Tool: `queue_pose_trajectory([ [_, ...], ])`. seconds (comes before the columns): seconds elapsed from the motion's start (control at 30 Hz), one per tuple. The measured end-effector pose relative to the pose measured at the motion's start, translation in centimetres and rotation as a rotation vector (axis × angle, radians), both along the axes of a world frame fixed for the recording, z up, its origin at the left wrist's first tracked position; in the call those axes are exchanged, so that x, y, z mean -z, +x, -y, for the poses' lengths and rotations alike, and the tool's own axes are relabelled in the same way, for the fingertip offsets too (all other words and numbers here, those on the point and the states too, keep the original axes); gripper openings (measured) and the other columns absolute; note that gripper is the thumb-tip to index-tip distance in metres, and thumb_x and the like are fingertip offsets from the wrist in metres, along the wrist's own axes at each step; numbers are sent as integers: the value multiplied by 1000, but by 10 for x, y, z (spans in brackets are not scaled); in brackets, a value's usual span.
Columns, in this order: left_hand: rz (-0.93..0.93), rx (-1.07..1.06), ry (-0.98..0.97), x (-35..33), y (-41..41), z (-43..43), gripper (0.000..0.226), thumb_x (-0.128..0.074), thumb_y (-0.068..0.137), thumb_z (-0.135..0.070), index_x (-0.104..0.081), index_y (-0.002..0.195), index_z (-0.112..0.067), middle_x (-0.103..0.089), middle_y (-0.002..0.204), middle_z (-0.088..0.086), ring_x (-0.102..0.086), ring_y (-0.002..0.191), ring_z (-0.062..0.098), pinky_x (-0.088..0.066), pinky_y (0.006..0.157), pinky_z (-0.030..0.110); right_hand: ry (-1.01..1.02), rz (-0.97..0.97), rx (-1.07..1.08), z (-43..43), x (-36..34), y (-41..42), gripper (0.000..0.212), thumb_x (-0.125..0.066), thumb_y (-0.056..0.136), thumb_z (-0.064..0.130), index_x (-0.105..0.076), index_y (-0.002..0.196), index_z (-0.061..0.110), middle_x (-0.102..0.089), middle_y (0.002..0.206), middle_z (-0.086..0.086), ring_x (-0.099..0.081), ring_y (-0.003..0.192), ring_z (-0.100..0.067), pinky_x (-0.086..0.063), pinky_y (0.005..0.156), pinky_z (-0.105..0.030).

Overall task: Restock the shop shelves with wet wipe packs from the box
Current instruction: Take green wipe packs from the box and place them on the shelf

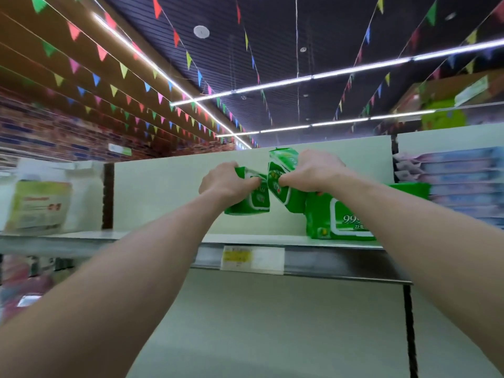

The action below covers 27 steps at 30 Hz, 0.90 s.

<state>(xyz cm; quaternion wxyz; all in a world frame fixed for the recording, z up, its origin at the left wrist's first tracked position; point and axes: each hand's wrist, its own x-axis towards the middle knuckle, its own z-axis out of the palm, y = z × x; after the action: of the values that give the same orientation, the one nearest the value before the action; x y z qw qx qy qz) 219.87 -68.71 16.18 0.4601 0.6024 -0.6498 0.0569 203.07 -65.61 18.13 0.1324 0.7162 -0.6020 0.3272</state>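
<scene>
Reaching up, I'm gripping one green pack (252,199) in my left hand (226,181) and another pack (281,181) in my right hand (313,170), lining them beside the shelved pack (335,216) on the top shelf (245,238).

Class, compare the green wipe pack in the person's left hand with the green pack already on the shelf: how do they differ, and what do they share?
The left-hand pack is gripped by the left hand, clear of the shelf; the shelf pack rests on it. The left-hand pack hangs tilted; the shelf pack sits level, label facing out. Both are green with a white label panel.
</scene>
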Motion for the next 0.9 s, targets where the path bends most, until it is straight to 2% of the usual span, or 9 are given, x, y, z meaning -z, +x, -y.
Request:
queue_pose_trajectory([
  [0.13, -168, 266, 118, 8, 4, 27, 23, -71, 85, -39, -51, 87, -26, -66, 93, 4, -67, 88, 21, -57, 82, 42, 20, -2, 11, 18, 2, -9, 34, -60, 86, 39, -43, 65, 18, -41, 61, 4, -41, 55, -13, -37, 54, -22],
  [0.17, -198, 306, 152, 9, 5, 33, 24, -70, 86, -36, -54, 97, -22, -67, 97, 6, -68, 89, 22, -57, 81, 41, 34, 7, 6, 22, 2, -11, 34, -60, 86, 40, -43, 65, 19, -40, 60, 5, -39, 55, -13, -36, 52, -22],
  [0.23, -231, 350, 220, 11, 8, 45, 44, -69, 87, -33, -51, 123, -15, -66, 102, 8, -67, 89, 22, -57, 74, 37, 49, 17, -9, 29, 1, -10, 34, -61, 85, 41, -43, 65, 19, -40, 60, 5, -38, 54, -13, -35, 53, -22],
  [0.33, -200, 376, 298, 11, 13, 63, 54, -71, 85, -28, -44, 129, -11, -65, 102, 9, -68, 87, 21, -57, 72, 35, 40, 18, -33, 36, -1, -3, 35, -62, 85, 42, -44, 65, 20, -38, 57, 6, -34, 50, -12, -30, 48, -21],
  [0.5, 6, 331, 329, -4, 14, 85, 57, -81, 76, -22, -43, 118, -11, -61, 98, 6, -66, 84, 21, -58, 73, 35, -3, 1, -13, 46, -7, 11, 34, -62, 86, 42, -44, 67, 20, -38, 58, 6, -34, 50, -12, -30, 48, -22],
  [0.6, 240, 311, 324, -19, 7, 88, 62, -82, 74, -22, -50, 127, -11, -64, 106, 5, -67, 89, 23, -58, 79, 36, -54, -30, 54, 54, -10, 18, 31, -61, 86, 38, -44, 67, 20, -39, 60, 5, -37, 53, -13, -32, 50, -23],
  [0.77, 641, 198, 350, -26, -9, 87, 77, -78, 77, -29, -42, 144, -20, -59, 124, 5, -60, 94, 23, -54, 81, 32, -75, -41, 152, 66, -8, 20, 23, -61, 85, 35, -49, 72, 19, -45, 63, 4, -44, 56, -15, -37, 54, -26],
  [0.83, 699, 178, 344, -20, -12, 90, 76, -75, 80, -35, -39, 146, -24, -58, 129, 5, -59, 95, 23, -54, 74, 30, -70, -28, 158, 68, -6, 19, 24, -61, 85, 37, -50, 74, 19, -46, 64, 4, -44, 57, -15, -38, 55, -26],
  [0.9, 652, 205, 357, -17, -11, 94, 74, -73, 82, -34, -37, 146, -24, -59, 127, 6, -61, 90, 24, -53, 61, 29, -85, -32, 170, 71, -6, 20, 24, -61, 86, 36, -50, 74, 18, -45, 64, 4, -44, 57, -15, -37, 53, -25],
])
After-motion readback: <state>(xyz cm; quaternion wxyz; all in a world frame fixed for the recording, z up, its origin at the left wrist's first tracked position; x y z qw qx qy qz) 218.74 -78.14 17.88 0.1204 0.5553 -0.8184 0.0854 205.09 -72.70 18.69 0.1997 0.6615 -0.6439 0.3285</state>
